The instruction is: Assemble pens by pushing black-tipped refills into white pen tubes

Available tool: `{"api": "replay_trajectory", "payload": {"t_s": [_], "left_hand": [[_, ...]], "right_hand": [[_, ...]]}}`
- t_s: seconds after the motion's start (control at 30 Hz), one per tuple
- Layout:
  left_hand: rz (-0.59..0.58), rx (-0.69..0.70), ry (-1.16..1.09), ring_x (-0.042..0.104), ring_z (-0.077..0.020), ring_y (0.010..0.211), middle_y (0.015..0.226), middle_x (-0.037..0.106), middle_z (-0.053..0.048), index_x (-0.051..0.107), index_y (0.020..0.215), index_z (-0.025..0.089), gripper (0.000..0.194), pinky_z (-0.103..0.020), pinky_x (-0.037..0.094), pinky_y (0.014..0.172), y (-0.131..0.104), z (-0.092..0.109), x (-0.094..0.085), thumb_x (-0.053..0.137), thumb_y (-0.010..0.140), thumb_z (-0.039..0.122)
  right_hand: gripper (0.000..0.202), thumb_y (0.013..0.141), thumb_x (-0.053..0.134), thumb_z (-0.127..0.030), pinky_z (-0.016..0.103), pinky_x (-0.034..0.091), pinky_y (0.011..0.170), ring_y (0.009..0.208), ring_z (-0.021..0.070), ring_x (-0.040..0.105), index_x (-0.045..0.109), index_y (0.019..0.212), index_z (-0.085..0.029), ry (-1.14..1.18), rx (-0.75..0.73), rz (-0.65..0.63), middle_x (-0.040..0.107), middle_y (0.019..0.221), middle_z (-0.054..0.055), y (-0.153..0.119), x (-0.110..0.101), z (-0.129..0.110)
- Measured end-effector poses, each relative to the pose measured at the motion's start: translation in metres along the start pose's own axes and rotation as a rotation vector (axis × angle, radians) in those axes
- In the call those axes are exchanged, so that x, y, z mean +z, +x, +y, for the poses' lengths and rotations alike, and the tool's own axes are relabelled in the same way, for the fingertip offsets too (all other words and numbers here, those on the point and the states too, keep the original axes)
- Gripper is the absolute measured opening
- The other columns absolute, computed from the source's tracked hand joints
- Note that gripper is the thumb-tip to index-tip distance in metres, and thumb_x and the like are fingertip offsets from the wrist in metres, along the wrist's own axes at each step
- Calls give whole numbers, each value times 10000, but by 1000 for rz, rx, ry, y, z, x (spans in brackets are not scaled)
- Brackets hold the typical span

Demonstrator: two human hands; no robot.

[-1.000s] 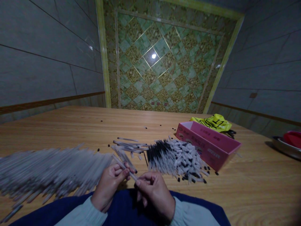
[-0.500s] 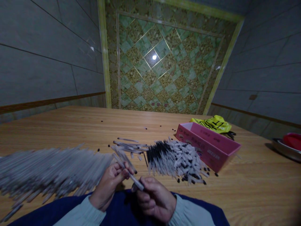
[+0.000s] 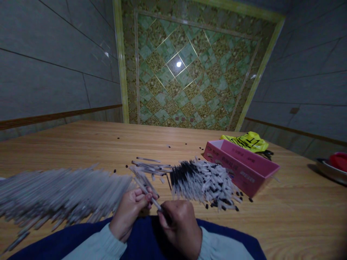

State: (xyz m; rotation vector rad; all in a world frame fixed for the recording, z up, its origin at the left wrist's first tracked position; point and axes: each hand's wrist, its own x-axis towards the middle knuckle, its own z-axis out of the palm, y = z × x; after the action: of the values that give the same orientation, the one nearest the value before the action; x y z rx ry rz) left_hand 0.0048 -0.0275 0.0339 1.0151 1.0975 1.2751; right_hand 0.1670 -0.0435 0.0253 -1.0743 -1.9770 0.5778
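My left hand (image 3: 129, 211) is closed around a few slim grey-white pens (image 3: 145, 187), which point up and left over the table. The lower end of one pen reaches my right hand (image 3: 180, 224), whose fingers are curled about that end with the back of the hand turned up. Left of my left hand lies a wide heap of clear pen tubes (image 3: 67, 195). Beyond my hands are a few loose pens (image 3: 151, 168). To the right sits a pile of white pieces with black tips (image 3: 208, 182).
A pink open box (image 3: 238, 168) stands right of the pile, with a yellow bag (image 3: 251, 141) behind it. Small black caps (image 3: 207, 206) are scattered on the wooden table (image 3: 89, 144). A metal dish with something red (image 3: 338, 161) is at the far right.
My right hand has turned over, from fingers showing to its back facing up, still at the pen's lower end. My left hand has shifted slightly right with the pens.
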Motion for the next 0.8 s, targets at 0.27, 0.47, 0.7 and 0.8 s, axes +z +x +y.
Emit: {"api": "replay_trajectory", "payload": {"t_s": [0.27, 0.47, 0.7, 0.8], "left_hand": [[-46, 136, -105, 523, -110, 574, 629, 642, -11, 618, 705, 155, 310, -216, 411, 541, 0, 2, -3, 777, 568, 383], [-87, 96, -65, 500, -99, 520, 623, 650, -24, 622, 699, 147, 309, -217, 392, 510, -1, 1, -3, 781, 560, 373], [-2, 55, 7, 544, -129, 542, 657, 684, -51, 662, 697, 135, 314, -244, 409, 541, 0, -1, 1, 777, 545, 384], [61, 81, -3, 556, -144, 577, 665, 688, -57, 669, 692, 134, 320, -247, 412, 550, -1, 2, 3, 781, 531, 386]], "right_hand": [[593, 780, 462, -648, 182, 249, 351, 341, 56, 372, 616, 824, -78, 1007, 440, -405, 523, 518, -1, 3, 4, 7], [363, 739, 657, -451, 158, 163, 315, 276, 11, 220, 612, 782, -94, 1345, 521, -584, 446, 429, -76, 3, 3, 12], [348, 799, 556, -354, 225, 209, 455, 441, 74, 389, 519, 523, -145, 207, 139, -113, 472, 477, -11, 2, 0, 4], [231, 821, 509, -272, 259, 219, 526, 530, 100, 428, 574, 635, -151, -113, -25, 12, 512, 569, 12, -1, -1, -2]]}}
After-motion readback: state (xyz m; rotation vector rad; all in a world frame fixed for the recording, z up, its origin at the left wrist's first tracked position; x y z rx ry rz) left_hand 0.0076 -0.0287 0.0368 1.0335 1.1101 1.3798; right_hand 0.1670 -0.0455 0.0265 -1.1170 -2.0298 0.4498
